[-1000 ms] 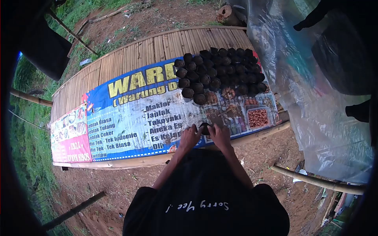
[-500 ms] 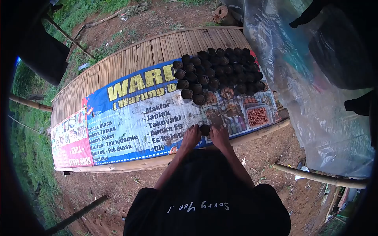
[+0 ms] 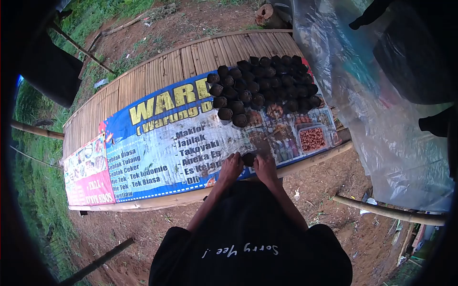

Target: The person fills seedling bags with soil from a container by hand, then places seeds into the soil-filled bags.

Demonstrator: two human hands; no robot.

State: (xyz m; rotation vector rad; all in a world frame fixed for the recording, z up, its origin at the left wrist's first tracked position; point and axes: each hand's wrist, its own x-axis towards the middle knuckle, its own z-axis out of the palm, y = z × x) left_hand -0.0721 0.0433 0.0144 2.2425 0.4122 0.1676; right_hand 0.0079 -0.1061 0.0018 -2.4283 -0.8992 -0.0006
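Observation:
Near the front edge of the banner-covered table, a small black seedling bag (image 3: pixel 248 159) is between my two hands. My left hand (image 3: pixel 232 165) pinches its left side, fingers bent. On the opposite side, my right hand (image 3: pixel 264 166) grips the rim with curled fingers. The inside of this bag looks dark, and I cannot make out what it contains. Beyond my hands, many similar black seedling bags (image 3: pixel 257 99) stand upright in close rows; several of the nearer ones show brown soil at the top.
A printed banner (image 3: pixel 152 155) covers much of the bamboo-slat table (image 3: pixel 138 78). Clear plastic sheeting (image 3: pixel 353 119) hangs along the right side. A bamboo pole (image 3: pixel 389 211) juts in at lower right, and a cut log (image 3: pixel 268 17) lies behind the table.
Both hands remain at the same seedling bag, with only a slight shift of the fingers and bag. The whole view has moved a little; the rows of bags stay as they were.

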